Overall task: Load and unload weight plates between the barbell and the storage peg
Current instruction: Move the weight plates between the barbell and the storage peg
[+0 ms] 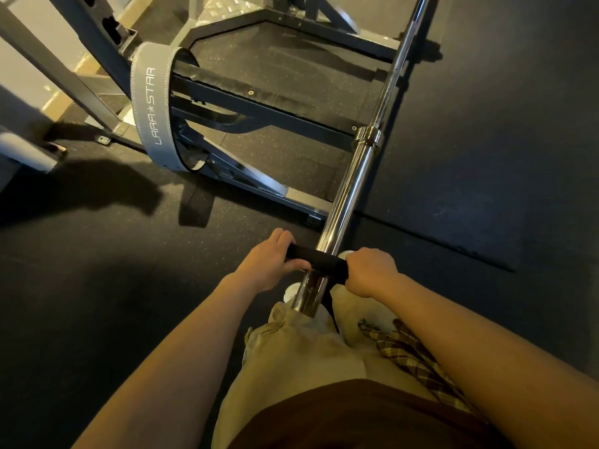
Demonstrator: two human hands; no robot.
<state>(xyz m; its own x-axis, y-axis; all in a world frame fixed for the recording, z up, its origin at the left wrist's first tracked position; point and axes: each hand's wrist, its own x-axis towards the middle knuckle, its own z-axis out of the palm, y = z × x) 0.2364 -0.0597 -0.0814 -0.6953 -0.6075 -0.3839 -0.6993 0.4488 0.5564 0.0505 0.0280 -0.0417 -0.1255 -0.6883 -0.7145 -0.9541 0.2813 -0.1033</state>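
While both hands grip its rim, a small black weight plate [319, 261] sits on the near end of the chrome barbell [348, 186]: left hand [270, 262] curled round the plate's left edge, right hand [369, 270] curled round the right edge. Barbell runs away across the black rubber floor [486, 124]. Grey lifting belt [147, 105], marked LARA STAR, hangs looped on the steel rack [259, 108] at left.
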